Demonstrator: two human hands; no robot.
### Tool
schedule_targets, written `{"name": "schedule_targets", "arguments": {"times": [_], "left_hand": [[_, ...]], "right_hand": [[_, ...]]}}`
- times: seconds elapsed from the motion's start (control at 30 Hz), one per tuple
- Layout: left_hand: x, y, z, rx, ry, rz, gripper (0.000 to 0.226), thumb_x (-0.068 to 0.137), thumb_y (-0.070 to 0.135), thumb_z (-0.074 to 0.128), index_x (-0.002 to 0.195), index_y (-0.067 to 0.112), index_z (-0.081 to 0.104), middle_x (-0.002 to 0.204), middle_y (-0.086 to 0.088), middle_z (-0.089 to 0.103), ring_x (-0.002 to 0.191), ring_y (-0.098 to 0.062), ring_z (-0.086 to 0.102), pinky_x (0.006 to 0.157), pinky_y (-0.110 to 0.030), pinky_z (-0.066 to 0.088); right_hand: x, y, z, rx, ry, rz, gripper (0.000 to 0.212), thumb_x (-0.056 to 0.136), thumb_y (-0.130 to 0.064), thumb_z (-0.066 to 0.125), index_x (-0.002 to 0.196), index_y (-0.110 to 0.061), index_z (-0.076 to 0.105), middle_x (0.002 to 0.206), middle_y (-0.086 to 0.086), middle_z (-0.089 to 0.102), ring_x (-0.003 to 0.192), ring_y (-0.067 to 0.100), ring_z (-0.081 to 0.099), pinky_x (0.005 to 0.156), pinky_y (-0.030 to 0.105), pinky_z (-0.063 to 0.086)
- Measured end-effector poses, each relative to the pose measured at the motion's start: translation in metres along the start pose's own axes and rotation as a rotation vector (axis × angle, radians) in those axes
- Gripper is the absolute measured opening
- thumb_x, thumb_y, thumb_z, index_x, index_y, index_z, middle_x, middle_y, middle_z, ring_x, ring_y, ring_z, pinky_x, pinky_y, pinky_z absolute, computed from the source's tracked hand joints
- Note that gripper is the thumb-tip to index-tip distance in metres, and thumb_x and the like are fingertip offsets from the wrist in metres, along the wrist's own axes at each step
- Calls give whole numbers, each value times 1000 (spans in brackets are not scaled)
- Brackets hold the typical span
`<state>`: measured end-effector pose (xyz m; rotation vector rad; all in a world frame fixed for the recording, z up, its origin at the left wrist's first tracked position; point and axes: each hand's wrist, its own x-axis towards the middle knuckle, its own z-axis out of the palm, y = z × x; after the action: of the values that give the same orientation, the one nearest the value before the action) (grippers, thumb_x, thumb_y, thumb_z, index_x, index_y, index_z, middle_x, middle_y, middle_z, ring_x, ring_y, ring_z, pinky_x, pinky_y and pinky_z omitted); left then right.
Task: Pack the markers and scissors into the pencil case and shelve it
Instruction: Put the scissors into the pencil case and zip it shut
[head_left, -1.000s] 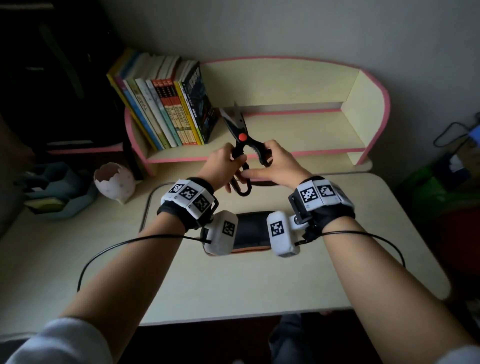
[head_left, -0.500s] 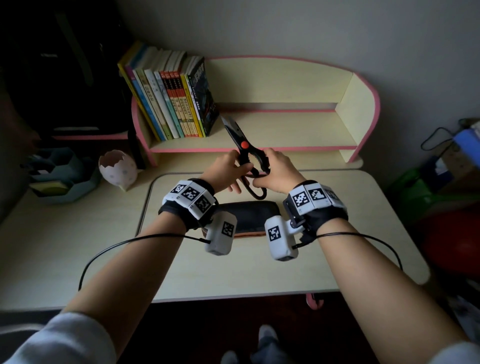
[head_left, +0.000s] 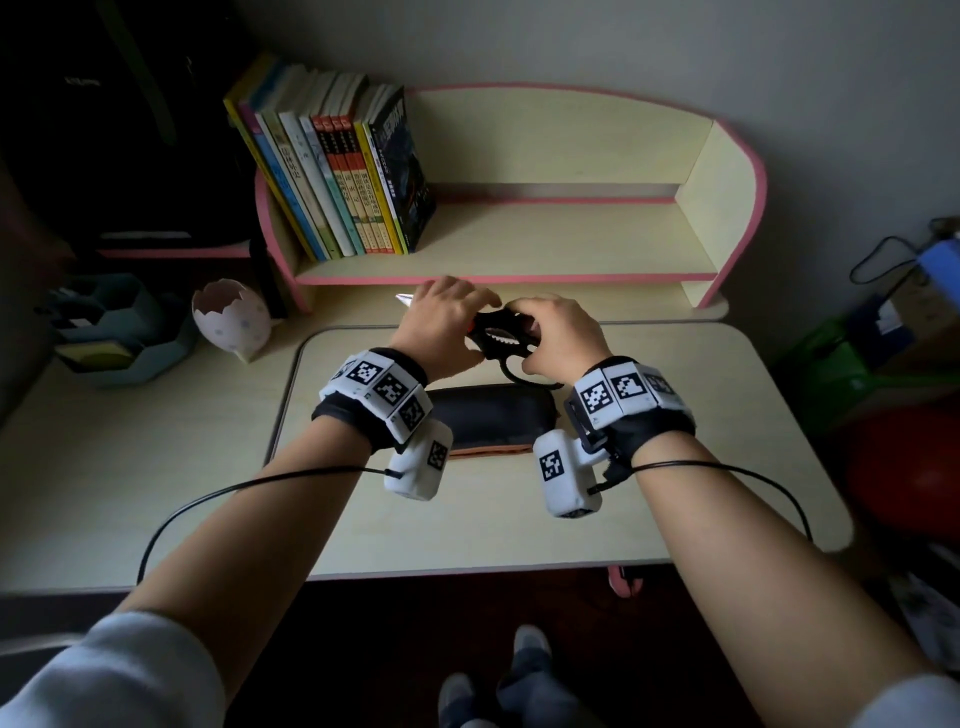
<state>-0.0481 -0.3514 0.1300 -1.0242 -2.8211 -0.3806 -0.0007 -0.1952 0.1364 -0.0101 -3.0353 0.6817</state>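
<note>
Scissors with black plastic handles, an orange pivot and steel blades (head_left: 501, 338) lie crosswise in our two hands. We hold them above the pale wooden desk (head_left: 467, 530), just behind the dark fabric pencil case with an orange edge (head_left: 493, 415). Our left hand (head_left: 447, 322) curls over the blades, with only a bright tip showing past its knuckles. Our right hand (head_left: 558, 332) wraps its fingers round the handle loops.

To do this step well, we judge that we should:
- clamp the blades closed;
- turn the scissors to run along the length of the case;
- slide them in low and flat so nothing snags the fabric.

Our wrist bands hide part of the case, so we cannot tell whether its zip is open. One hand may need to let go and hold the mouth wide. Behind stands the cream shelf with pink trim (head_left: 545, 244), with a row of upright books (head_left: 343, 171) at its left end.
</note>
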Motion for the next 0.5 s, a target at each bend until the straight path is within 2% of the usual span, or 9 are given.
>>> {"name": "schedule_targets", "arguments": {"times": [0.07,0.17,0.27,0.37,0.43,0.5], "left_hand": [[-2,1,7,-3,-64,-14,58,73,31,70,124,14,50,117,-9,62,112,-29,53,97,-36,32],[-6,1,14,-29,-103,-87,53,70,35,73,115,13,54,102,-12,68,95,-32,62,76,-34,42],[-12,-2,20,-10,-170,-156,49,67,40,74,109,19,58,97,-10,69,90,-31,62,63,-30,37],[-20,-7,30,34,-214,-193,48,68,43,73,107,19,59,96,-9,69,90,-30,62,64,-29,33],[-27,-12,40,-18,-226,-253,46,69,42,73,107,19,58,98,-10,69,91,-31,62,64,-29,34],[-36,-17,49,-92,-229,-333,42,70,39,72,104,19,58,98,-10,68,91,-31,61,64,-30,35]], "right_hand": [[-1,-2,2,-27,15,-37,58,65,-2,67,118,-26,59,114,1,61,102,24,58,70,25,39],[-3,-5,7,-82,6,-105,57,66,-4,66,117,-28,60,112,0,63,103,25,59,73,26,42],[-5,-5,16,-104,-14,-166,52,68,-5,67,115,-27,61,110,1,63,102,25,60,75,29,46],[-6,-1,32,-21,-34,-167,49,70,-3,66,114,-24,61,111,2,61,104,24,58,77,31,47],[-5,5,42,57,-39,-131,55,72,-1,66,122,-21,56,121,4,57,113,23,53,88,33,47],[-6,12,51,84,-34,-87,64,73,-3,67,133,-17,47,134,7,49,125,25,45,100,34,41]]}}
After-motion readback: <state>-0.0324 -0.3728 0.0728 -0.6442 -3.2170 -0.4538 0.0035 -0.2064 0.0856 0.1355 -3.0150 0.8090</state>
